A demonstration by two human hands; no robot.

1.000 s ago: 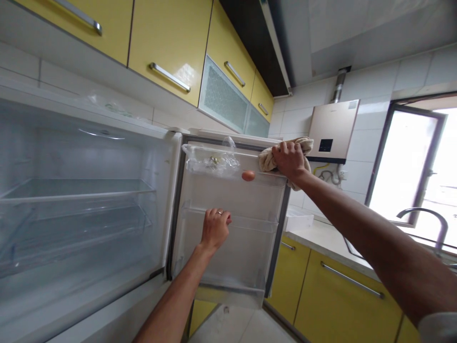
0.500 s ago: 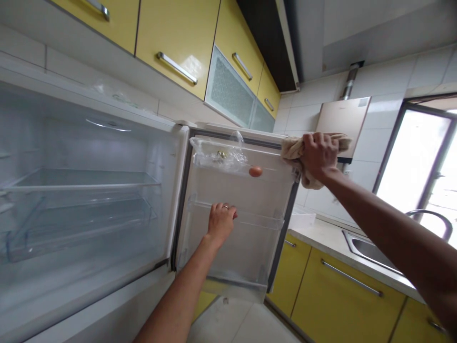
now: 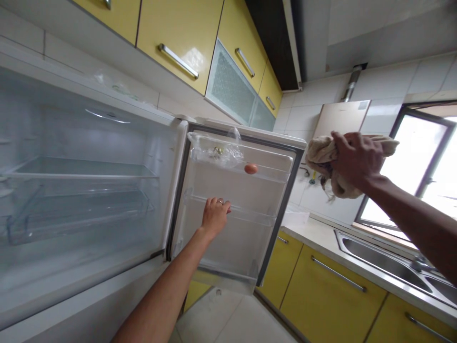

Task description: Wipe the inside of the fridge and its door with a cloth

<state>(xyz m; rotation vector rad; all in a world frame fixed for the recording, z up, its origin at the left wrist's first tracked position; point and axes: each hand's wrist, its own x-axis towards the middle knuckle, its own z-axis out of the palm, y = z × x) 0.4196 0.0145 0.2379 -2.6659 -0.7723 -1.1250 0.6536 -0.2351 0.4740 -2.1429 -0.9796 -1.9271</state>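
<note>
Left hand (image 3: 215,216) outstretched, curled; right hand (image 3: 357,159) raised, clenched

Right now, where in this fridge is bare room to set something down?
Glass shelf inside: bare. Top door bin: free right of the egg; the plastic bag crowds its left. Middle door bin: free right of the left hand.

I cannot tell what lies in the plastic bag (image 3: 216,152) high in the fridge door (image 3: 232,190); right of this door, my right hand (image 3: 357,159) hides part of the cloth (image 3: 321,151).
</note>
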